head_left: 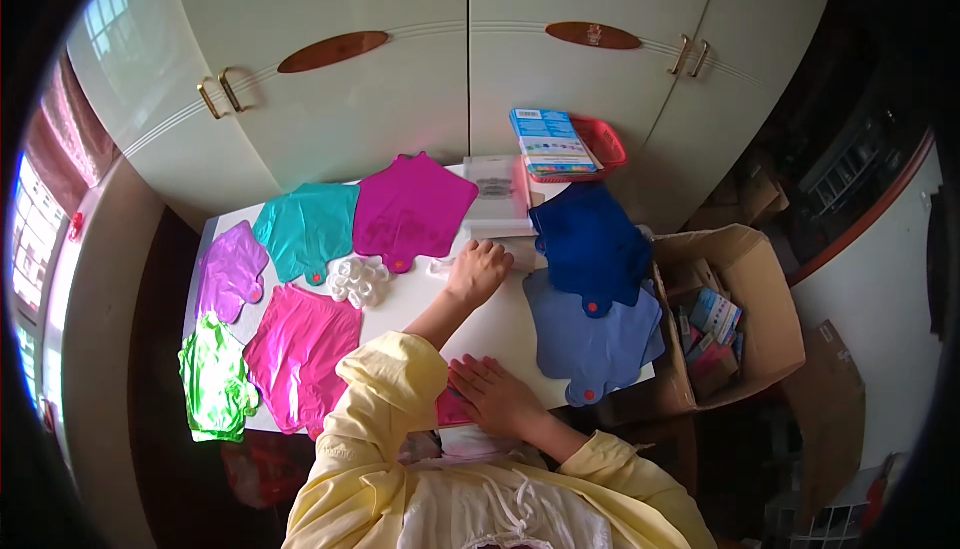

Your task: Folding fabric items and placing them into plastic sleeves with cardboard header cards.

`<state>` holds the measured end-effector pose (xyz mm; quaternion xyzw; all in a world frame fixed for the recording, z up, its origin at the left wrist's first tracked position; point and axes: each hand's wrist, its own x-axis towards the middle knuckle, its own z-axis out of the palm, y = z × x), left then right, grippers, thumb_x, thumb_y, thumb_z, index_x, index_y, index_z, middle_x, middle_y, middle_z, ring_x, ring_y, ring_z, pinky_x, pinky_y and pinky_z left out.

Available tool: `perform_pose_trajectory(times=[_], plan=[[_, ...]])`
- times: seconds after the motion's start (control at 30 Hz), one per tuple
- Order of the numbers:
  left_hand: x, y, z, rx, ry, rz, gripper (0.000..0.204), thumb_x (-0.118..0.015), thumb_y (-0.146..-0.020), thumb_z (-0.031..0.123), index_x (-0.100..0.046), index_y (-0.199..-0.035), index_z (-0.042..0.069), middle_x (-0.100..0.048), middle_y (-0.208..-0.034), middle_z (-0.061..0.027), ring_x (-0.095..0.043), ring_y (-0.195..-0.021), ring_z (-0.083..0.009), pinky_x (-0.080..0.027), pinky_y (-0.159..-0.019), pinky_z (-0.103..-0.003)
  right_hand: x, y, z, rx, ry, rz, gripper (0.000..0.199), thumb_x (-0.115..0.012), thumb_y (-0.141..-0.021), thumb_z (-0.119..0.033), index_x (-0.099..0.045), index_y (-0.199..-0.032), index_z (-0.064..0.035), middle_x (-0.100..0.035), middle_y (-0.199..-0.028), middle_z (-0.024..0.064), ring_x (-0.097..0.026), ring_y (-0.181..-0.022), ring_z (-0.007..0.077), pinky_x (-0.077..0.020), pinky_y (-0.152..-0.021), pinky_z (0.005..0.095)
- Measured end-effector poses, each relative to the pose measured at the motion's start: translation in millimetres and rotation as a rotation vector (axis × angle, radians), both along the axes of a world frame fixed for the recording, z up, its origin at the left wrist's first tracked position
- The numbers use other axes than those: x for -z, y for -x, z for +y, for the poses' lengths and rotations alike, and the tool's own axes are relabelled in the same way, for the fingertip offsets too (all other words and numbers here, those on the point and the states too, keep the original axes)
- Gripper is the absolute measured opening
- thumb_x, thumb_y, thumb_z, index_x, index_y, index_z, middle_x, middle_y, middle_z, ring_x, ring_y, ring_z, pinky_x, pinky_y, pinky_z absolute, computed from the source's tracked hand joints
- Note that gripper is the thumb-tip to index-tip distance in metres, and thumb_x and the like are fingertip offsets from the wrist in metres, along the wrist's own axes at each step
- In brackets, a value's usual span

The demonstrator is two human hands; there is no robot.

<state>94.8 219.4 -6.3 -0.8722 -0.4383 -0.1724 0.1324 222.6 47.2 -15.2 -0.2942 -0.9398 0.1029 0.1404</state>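
My left hand [480, 271] reaches over the middle of the white table [490, 329], fingers curled down. What they hold, if anything, is hidden; a small white piece [440, 267] and a clear plastic strip [520, 251] lie beside it. My right hand [492, 397] lies flat with fingers stretched on a folded pink foil piece [453, 409] at the near edge. Left of my left hand sits a heap of white ribbon coils [358, 282]. Flat foil balloons are spread around: magenta [415, 211], teal [308, 229], purple [230, 271], green [215, 379], pink [305, 354], dark blue [595, 244] and grey-blue [570, 334].
A clear plastic case [495, 189] stands at the back, next to a red basket [612, 144] carrying blue printed packets [552, 139]. An open cardboard box [770, 319] with small packages adjoins the table's right side. White cabinet doors [370, 99] rise behind.
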Motion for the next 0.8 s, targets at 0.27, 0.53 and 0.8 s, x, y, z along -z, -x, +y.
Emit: perform_pose_trajectory(times=[0.27,0.53,0.8], plan=[[4.1,-3.4,4.2,-0.056,0.045,0.000,0.011,-0.052,-0.078,0.016,-0.061,-0.077,0.010,-0.058,-0.083,-0.0040,-0.055,-0.086,-0.0199,-0.041,-0.074,-0.034,-3.8,-1.6,-1.3,0.009,0.002,0.028,0.049,-0.047,-0.088,-0.027,-0.042,-0.131,-0.0027,-0.041,-0.137,0.0128,-0.035,-0.129,0.0271,-0.0266,-0.106,0.0438],[-13.7,4.7,28.6,-0.089,0.152,-0.047,0.011,-0.054,-0.078,0.018,-0.064,-0.081,0.013,-0.059,-0.085,-0.0033,-0.056,-0.088,-0.0207,-0.041,-0.074,-0.035,-0.9,-2.6,0.3,-0.011,-0.007,0.055,0.048,-0.048,-0.088,-0.027,-0.043,-0.129,-0.0016,-0.042,-0.136,0.0131,-0.037,-0.128,0.0273,-0.0275,-0.105,0.0436],[-20.5,5.8,54.5,-0.021,0.015,0.077,0.019,-0.052,-0.079,0.012,-0.060,-0.095,0.017,-0.056,-0.084,-0.0029,-0.056,-0.090,-0.0186,-0.041,-0.073,-0.033,-2.1,-3.8,0.5,0.002,-0.016,0.083,0.050,-0.049,-0.088,-0.027,-0.042,-0.130,-0.0014,-0.042,-0.136,0.0132,-0.039,-0.126,0.0268,-0.0289,-0.104,0.0430]])
